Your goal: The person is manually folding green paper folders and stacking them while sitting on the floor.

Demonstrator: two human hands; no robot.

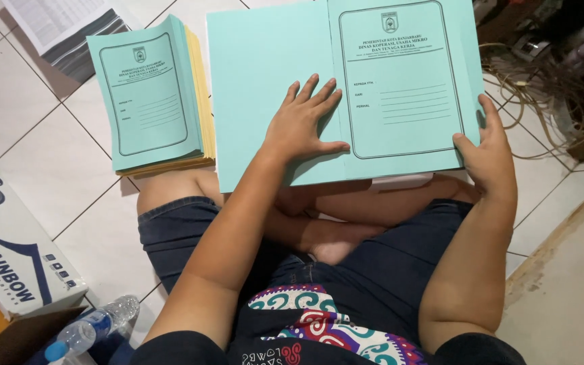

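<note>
Box: white cardboard box (8, 260) with dark blue lettering and a swoosh, far out beyond the left hand's side, lying on the tile floor (42, 145).
Bottle: clear plastic water bottle (89, 328) with a blue cap, lying on its side just below that box.
Papers: loose printed sheets (62, 27) on a dark stack, well up and out from the left hand, at the top corner of the view.
Stack: pile of folders (150, 98) — teal on top, yellow edges showing beneath — just outward of the left hand, apart from it, resting on the floor beside the person's knee.
Open folder: teal paper folder (400, 88) spread flat across the crossed legs, with a printed frame and form lines on its right half; both hands are on it.
Left hand: left hand (302, 125) lies palm down, fingers spread and flat, pressing on the folder near its middle fold (thumb stretched toward the printed frame).
Right hand: right hand (488, 152) grips the folder's right edge near the lower corner — thumb on top of the sheet, fingers curled along and behind the edge.
Cables: tangle of pale cables (542, 88) just beyond the right hand, on the floor.
Clothing: dark denim shorts (373, 270) and a patterned shirt hem, below both hands.
</note>
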